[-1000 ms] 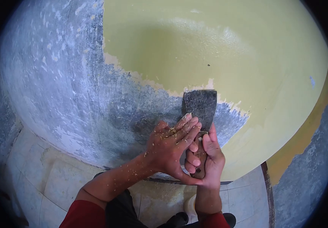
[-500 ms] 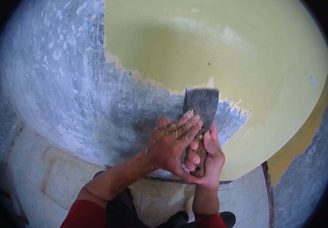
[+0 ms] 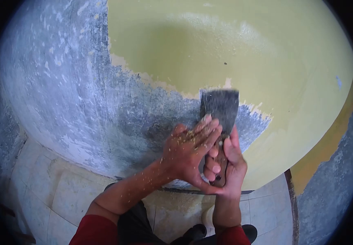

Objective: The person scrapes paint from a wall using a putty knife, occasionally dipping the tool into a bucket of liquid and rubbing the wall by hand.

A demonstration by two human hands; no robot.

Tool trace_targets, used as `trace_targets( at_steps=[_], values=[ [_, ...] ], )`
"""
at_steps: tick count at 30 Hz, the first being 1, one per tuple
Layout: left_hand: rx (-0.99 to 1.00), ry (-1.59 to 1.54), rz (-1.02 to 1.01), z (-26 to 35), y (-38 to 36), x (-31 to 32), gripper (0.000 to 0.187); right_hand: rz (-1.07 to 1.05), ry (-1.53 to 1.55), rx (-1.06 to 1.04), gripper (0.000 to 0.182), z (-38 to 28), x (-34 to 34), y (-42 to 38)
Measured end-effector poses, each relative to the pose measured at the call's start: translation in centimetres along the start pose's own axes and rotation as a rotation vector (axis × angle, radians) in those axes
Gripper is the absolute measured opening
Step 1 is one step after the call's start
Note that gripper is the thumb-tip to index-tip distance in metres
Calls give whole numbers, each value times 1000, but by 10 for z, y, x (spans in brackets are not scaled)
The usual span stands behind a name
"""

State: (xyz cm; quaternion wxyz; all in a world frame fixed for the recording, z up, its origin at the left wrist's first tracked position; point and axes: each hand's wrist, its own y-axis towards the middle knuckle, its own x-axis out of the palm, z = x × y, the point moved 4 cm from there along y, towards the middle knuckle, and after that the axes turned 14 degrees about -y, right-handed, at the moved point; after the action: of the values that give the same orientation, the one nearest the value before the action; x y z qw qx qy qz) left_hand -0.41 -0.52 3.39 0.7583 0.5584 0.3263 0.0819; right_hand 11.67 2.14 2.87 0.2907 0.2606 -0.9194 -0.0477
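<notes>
A broad metal scraper [image 3: 220, 107] has its blade edge against the ragged lower border of the yellow-green paint [image 3: 176, 53]. My right hand [image 3: 234, 163] is wrapped round its brown handle, with the blade pointing up. My left hand [image 3: 192, 153] presses on the lower blade and the top of the handle, fingers together and thumb reaching toward the right wrist. Paint crumbs cling to the left hand and forearm. Bare grey wall [image 3: 147, 110] shows to the left of the blade and beneath it.
Pale floor tiles [image 3: 72, 194] with scattered debris lie below the wall. The person's dark shoes are at the bottom. On the right, an orange-yellow painted strip [image 3: 315, 171] borders another grey surface [image 3: 327, 204]. A small dark spot marks the yellow-green paint.
The scraper and both hands have shifted slightly right, and the blade edge sits a little higher. The grip is unchanged, and the view has moved slightly.
</notes>
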Motion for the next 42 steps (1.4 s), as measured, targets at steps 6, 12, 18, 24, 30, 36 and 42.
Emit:
trace_targets(
  at_steps=[6, 12, 18, 24, 30, 36, 42],
  values=[
    [-22, -6, -40, 2, -8, 6, 121, -19, 72, -16, 46, 11, -9, -3],
    [-20, 22, -37, 6, -4, 2, 119, 73, 14, 7, 46, 7, -6, -8],
    [28, 4, 18, -4, 16, -12, 122, 13, 62, -45, 45, -6, 8, 11],
    [-4, -44, -50, -3, 7, -7, 122, 63, 41, -17, 44, 0, 13, 3],
    [-18, -36, -26, -3, -6, -8, 123, 26, -10, -50, 49, 5, 11, -4],
    [-60, -60, -111, 3, -27, -2, 120, 51, 16, 48, 48, 22, -1, -17],
    [-70, -58, -100, -6, -33, 4, 121, -6, -41, -18, 48, 31, -11, -9]
  ],
)
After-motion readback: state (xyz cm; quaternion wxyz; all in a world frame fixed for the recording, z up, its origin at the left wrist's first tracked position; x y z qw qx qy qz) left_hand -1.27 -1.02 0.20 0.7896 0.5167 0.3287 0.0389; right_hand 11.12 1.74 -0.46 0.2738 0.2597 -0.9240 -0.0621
